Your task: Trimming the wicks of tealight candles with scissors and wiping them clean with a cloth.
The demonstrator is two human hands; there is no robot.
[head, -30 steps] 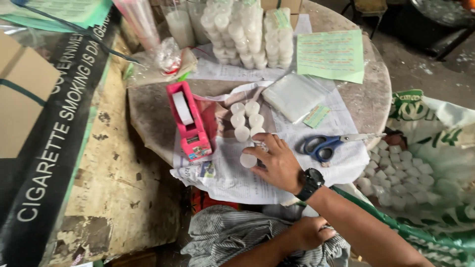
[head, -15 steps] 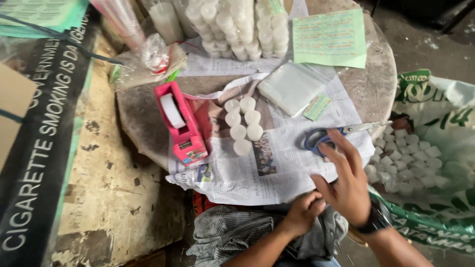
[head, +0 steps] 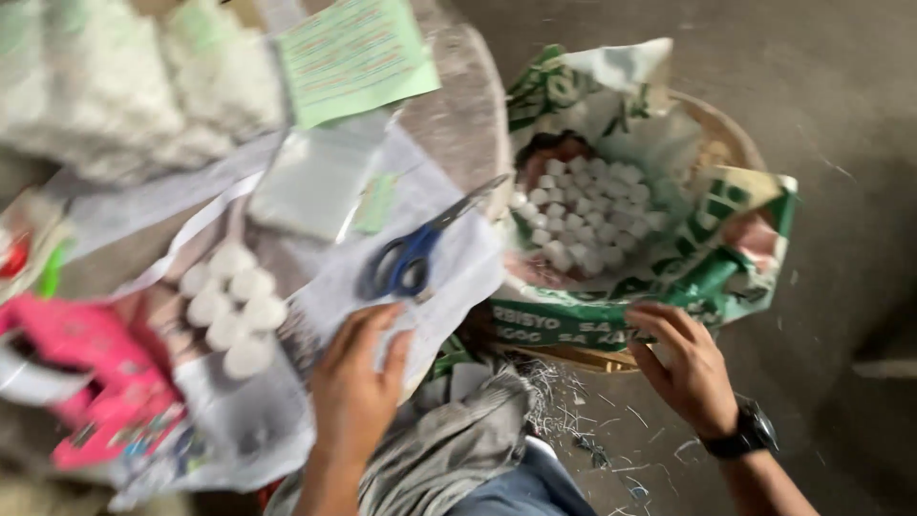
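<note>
Beside the basket: right hand (head: 690,368) grips the near rim of the green-printed sack (head: 611,320) lining the basket (head: 726,143)
Candles: small white candles (head: 585,215) lie in the sack, beyond the right hand
Left hand (head: 355,382): flat and open on the newspaper (head: 449,272), left of the basket, just short of the blue scissors (head: 406,263)
Nearer hand: right

The crumpled printed newspaper sheet (head: 435,277) lies spread on the table. The green-and-white woven plastic sack (head: 611,320) sits open beside it, holding small white cylinders (head: 587,210).
</note>
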